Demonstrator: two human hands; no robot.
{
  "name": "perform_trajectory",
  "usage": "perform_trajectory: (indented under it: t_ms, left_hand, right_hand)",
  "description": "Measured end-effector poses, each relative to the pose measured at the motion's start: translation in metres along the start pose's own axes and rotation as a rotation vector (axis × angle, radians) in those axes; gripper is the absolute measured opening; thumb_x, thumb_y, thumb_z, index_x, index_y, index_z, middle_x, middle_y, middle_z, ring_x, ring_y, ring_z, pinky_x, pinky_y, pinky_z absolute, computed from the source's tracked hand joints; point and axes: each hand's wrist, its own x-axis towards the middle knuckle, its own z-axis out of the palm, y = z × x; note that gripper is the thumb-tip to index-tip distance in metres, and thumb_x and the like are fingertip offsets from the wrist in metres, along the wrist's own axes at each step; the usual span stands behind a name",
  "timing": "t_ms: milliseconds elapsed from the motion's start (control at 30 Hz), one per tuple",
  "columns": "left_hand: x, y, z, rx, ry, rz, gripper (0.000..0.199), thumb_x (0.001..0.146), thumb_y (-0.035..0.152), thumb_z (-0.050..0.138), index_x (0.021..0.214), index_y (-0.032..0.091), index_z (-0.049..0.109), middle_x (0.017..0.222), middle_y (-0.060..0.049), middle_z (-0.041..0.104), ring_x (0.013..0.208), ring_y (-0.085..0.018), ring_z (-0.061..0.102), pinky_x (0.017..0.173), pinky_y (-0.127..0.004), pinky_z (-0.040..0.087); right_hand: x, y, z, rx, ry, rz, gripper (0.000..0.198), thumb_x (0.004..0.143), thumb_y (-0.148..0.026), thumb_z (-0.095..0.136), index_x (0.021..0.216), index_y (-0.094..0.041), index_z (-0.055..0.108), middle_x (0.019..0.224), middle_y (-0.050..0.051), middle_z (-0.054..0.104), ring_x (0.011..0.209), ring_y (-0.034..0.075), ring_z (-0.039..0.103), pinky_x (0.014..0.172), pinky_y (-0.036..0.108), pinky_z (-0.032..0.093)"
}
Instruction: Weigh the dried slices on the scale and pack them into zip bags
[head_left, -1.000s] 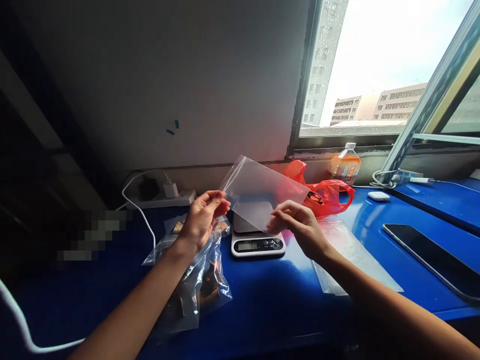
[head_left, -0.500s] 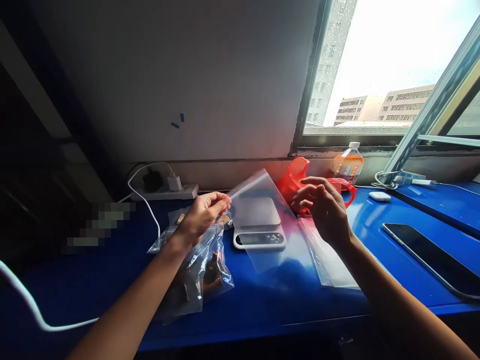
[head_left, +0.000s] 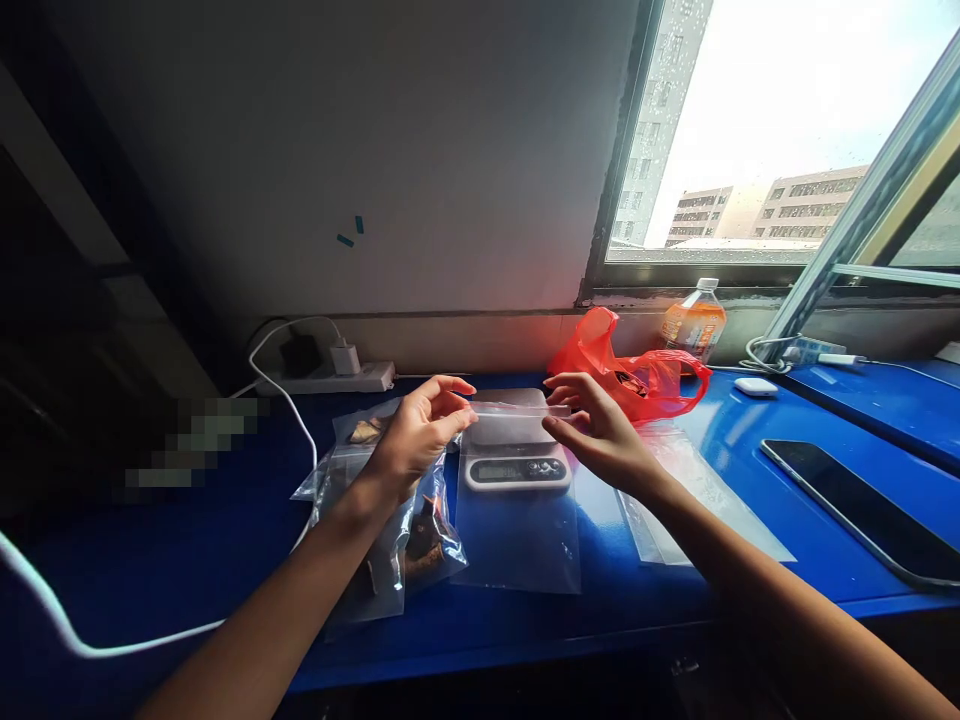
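A clear flat zip bag (head_left: 517, 545) hangs by its top edge between my two hands, in front of a white kitchen scale (head_left: 517, 474) that shows through it. My left hand (head_left: 420, 430) pinches the bag's upper left corner between thumb and fingers. At the upper right corner, my right hand (head_left: 600, 430) has thumb and fingers closed about the edge, index finger raised. The bag looks to have nothing inside. Beside my left wrist lie clear bags (head_left: 435, 535) with brown dried pieces in them, partly covered by my forearm.
A red plastic bag (head_left: 637, 385) sits behind my right hand, near an orange drink bottle (head_left: 694, 320). Flat clear bags (head_left: 697, 500) lie under my right forearm. Farther right are a phone (head_left: 862, 510) and a white case (head_left: 756, 387). A power strip (head_left: 367, 377) with cables stands back left.
My right hand has moved left and down to the bag's right corner. The zip bag has swung from tilted to level, its top edge lower, facing me.
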Motion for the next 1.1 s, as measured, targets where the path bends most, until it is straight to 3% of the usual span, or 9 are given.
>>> perform_trajectory:
  t_ms: [67,200,300,467,633,867,1100]
  left_hand:
    - [-0.005,0.0,0.005,0.06,-0.013,0.06,0.027,0.068,0.024,0.071,0.091,0.021,0.057,0.067,0.005,0.057,0.064,-0.012,0.055,0.065,-0.025,0.043]
    - [-0.017,0.001,0.017,0.328,-0.026,0.236,0.016,0.079,0.023,0.063,0.093,0.023,0.055,0.074,0.004,0.063,0.069,-0.014,0.06,0.065,-0.025,0.044]
    - [-0.023,0.001,0.022,0.453,-0.037,0.328,0.014,0.083,0.021,0.059,0.097,0.025,0.055,0.079,0.003,0.067,0.07,-0.014,0.061,0.065,-0.025,0.043]
    - [-0.025,0.002,0.023,0.495,-0.061,0.355,0.016,0.084,0.019,0.06,0.097,0.024,0.055,0.078,0.003,0.068,0.065,-0.012,0.058,0.055,-0.023,0.038]
    - [-0.026,0.003,0.025,0.481,-0.058,0.329,0.015,0.083,0.021,0.062,0.097,0.024,0.056,0.077,0.003,0.068,0.067,-0.013,0.062,0.054,-0.022,0.039]
    - [-0.021,-0.002,0.021,0.403,-0.078,0.17,0.022,0.085,0.04,0.062,0.088,0.018,0.066,0.077,-0.003,0.072,0.073,-0.019,0.066,0.065,-0.028,0.047]
    - [-0.029,0.015,0.021,0.547,-0.006,0.297,0.016,0.087,0.031,0.06,0.082,0.019,0.069,0.07,0.0,0.07,0.064,-0.016,0.062,0.057,-0.026,0.041]
  right_hand:
    - [0.003,-0.01,0.0,-0.176,-0.027,-0.086,0.04,0.08,-0.03,0.062,0.117,-0.02,0.051,0.106,0.01,0.061,0.1,0.023,0.058,0.087,0.043,0.047]
    - [0.008,-0.028,0.012,-0.404,-0.22,-0.244,0.033,0.083,-0.018,0.054,0.116,-0.022,0.049,0.102,0.008,0.066,0.096,0.024,0.058,0.09,0.048,0.041]
    - [0.014,-0.03,0.019,-0.36,-0.292,-0.291,0.025,0.082,-0.015,0.052,0.106,-0.021,0.05,0.101,0.007,0.065,0.091,0.021,0.059,0.084,0.041,0.044]
    - [0.02,-0.026,0.014,-0.175,-0.393,-0.147,0.022,0.077,-0.016,0.056,0.098,-0.021,0.051,0.086,0.002,0.063,0.079,0.016,0.058,0.069,0.029,0.045]
    - [0.02,-0.031,0.011,-0.128,-0.385,-0.114,0.029,0.074,-0.013,0.053,0.101,-0.022,0.05,0.079,0.0,0.062,0.075,0.015,0.058,0.065,0.027,0.045]
    - [0.015,-0.033,0.026,-0.35,-0.249,-0.148,0.034,0.075,-0.01,0.047,0.107,-0.019,0.044,0.074,0.002,0.061,0.068,0.016,0.055,0.065,0.03,0.042]
    - [0.012,-0.038,0.012,-0.336,-0.256,-0.166,0.022,0.084,-0.019,0.047,0.105,-0.019,0.042,0.078,0.004,0.063,0.066,0.016,0.055,0.061,0.029,0.041]
